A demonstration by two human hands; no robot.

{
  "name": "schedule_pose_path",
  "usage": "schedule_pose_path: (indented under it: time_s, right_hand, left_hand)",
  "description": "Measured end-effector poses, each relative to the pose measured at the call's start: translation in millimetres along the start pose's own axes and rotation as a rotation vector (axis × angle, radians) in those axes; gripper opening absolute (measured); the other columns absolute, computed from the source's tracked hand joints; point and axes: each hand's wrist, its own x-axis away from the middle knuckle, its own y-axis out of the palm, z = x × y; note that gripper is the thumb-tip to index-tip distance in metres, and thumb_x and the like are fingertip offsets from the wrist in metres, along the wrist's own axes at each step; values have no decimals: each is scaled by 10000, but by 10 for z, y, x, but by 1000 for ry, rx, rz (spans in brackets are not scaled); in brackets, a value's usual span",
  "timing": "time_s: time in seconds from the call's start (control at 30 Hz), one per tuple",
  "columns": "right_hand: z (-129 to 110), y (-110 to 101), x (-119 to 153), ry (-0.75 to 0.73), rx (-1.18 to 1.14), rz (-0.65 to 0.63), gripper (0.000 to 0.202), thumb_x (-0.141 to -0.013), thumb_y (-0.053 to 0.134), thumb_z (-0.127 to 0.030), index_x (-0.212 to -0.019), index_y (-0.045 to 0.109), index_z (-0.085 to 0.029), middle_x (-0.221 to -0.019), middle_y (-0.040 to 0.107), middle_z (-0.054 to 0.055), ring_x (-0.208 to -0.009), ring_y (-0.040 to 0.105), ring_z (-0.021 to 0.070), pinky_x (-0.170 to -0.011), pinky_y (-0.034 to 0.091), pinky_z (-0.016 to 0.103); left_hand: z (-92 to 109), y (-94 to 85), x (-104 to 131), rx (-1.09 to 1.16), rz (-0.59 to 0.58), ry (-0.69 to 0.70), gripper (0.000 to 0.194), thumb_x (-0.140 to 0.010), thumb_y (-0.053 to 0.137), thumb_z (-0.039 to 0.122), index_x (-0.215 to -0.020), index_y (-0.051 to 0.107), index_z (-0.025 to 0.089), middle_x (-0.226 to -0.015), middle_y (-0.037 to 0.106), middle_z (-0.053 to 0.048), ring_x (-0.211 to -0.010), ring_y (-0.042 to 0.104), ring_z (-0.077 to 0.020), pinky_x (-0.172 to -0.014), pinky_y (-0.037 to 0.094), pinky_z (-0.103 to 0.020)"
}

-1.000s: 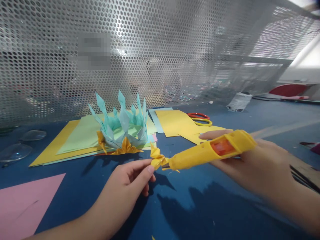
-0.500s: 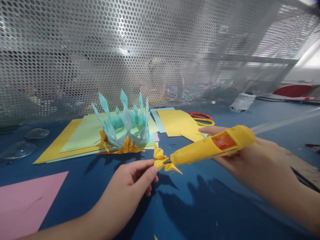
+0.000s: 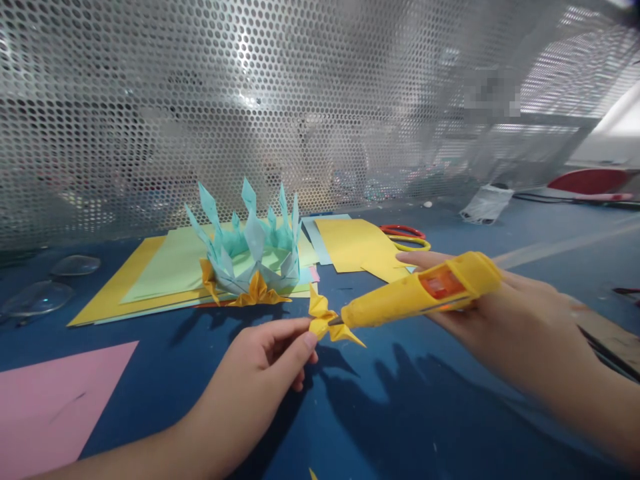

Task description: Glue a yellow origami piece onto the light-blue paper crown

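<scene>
Left hand (image 3: 260, 373) pinches the yellow folded piece (image 3: 323, 320); right hand (image 3: 505, 320) grips the glue gun (image 3: 420, 297), nozzle seemingly still touching it at 3 o'clock, barely shifted

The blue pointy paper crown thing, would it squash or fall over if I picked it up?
Probably squashes easily: the pale blue folded paper crown is thin sheets with tall, slim points. It likely weighs almost nothing. It seems steady now, resting on a wide ring atop the flat yellow and green paper sheets, yet a light nudge might slide it.

no readable text, labels or numbers anywhere; yellow glue gun (image 3: 420, 298) body shows no legible brand, blurred patch on mesh panel (image 3: 320, 100) unreadable
</scene>
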Motion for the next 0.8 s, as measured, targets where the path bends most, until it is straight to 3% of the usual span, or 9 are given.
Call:
schedule_pose_path:
  time_s: [0.13,0.3,0.43,0.67,0.8]
  right_hand:
    - [6,-10,-9,-105,-9,56,568,-1015,229,-403,-961,717,-119,-771,777,86,-497,667,180,-425,446,289]
    - [10,-5,-23,-137,-21,64,553,-1019,204,-296,-896,725,-158,-718,770,59,-518,670,168,-479,470,265]
    - [9,-5,-34,-140,-6,68,457,-1005,298,-298,-948,714,-119,-781,777,84,-473,639,174,-413,416,282]
    - [16,-23,-41,-103,34,114,521,-1009,272,-380,-908,708,-112,-550,712,53,-400,588,191,-372,353,298]
    - [33,-16,-27,-109,31,99,470,-1005,300,-310,-930,725,-125,-564,708,44,-450,612,171,-430,399,268]
  left_hand:
    - [-5,-16,16,0,0,-5,324,-799,545,403,-942,725,174,-635,590,39,-514,483,-92,-548,430,-220]
    - [-9,-27,8,-1,7,-15,337,-792,549,403,-962,721,168,-628,583,38,-511,480,-96,-546,435,-225]
    - [-4,-19,6,-8,9,-16,322,-812,550,401,-970,723,181,-646,597,33,-524,489,-101,-561,440,-229]
    - [1,-10,1,-11,12,-20,324,-812,556,401,-974,723,175,-661,604,25,-523,488,-104,-560,442,-233]
    - [12,-16,3,-13,14,-16,328,-811,553,403,-963,724,168,-646,598,26,-524,492,-106,-557,438,-231]
